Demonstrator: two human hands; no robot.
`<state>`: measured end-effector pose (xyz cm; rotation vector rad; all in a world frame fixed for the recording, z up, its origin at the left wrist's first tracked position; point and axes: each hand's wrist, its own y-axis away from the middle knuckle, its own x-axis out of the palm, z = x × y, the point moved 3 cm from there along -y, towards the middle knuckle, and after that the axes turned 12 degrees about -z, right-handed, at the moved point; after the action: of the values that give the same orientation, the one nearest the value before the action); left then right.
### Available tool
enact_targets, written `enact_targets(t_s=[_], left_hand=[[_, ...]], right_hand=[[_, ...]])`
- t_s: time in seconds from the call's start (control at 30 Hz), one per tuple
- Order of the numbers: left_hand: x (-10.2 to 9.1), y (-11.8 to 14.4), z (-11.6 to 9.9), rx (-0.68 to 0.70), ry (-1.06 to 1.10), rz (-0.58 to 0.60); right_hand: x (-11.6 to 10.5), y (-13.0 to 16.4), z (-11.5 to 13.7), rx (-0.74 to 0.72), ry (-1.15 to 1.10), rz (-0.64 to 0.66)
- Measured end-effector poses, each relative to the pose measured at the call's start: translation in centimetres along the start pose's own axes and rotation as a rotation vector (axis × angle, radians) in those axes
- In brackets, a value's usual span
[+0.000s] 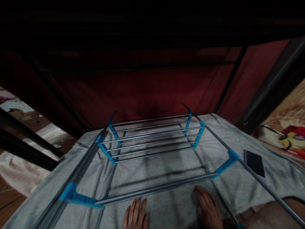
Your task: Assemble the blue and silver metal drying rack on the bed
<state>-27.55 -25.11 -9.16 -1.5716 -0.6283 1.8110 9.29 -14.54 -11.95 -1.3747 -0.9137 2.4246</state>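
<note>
A rack of grey metal tubes (154, 190) with blue plastic brackets (82, 199) lies across a grey cloth (166, 210). Just below its nearest crossbar, my left hand (135, 215) rests with fingers stretched forward, palm down and holding nothing. My right hand (208, 208) is on the other side, near the right end of that bar; its fingers extend and nothing shows in them. Both hands are cut off by the lower edge of the view. Further off, several thin crossbars (152, 149) run between two pairs of blue brackets.
A dark phone (254, 163) lies on the cloth to the right, beside the rack's long side tube. Behind the rack stands a red panel (147, 92) with a dark frame. A patterned blanket (294, 136) is at far right, and a pale cloth (30, 159) at left.
</note>
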Motion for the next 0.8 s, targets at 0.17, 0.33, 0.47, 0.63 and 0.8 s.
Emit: enact_targets(t_s=[0.17, 0.33, 0.47, 0.63, 0.8], left_hand=[[-1.6, -1.1, 0.3, -0.014, 0.092, 0.052], [-5.0, -4.9, -1.3, -0.029, 0.323, 0.001], [-6.8, -11.5, -3.1, -0.034, 0.343, -0.092], [-4.2, -16.8, -2.5, -0.033, 0.289, 0.165], [-1.6, -16.0, -1.5, -0.013, 0.291, 0.453]], right_hand=[[-1.3, -1.9, 1.6, 0.177, -0.177, 0.066], [-4.4, -3.6, 0.3, 0.507, -0.402, -0.3], [-6.4, -6.1, -1.9, 0.683, -0.388, -0.409], [-6.1, -10.0, -3.6, 0.716, -0.436, -0.276], [-5.8, -11.4, -3.4, 0.741, -0.413, -0.181]])
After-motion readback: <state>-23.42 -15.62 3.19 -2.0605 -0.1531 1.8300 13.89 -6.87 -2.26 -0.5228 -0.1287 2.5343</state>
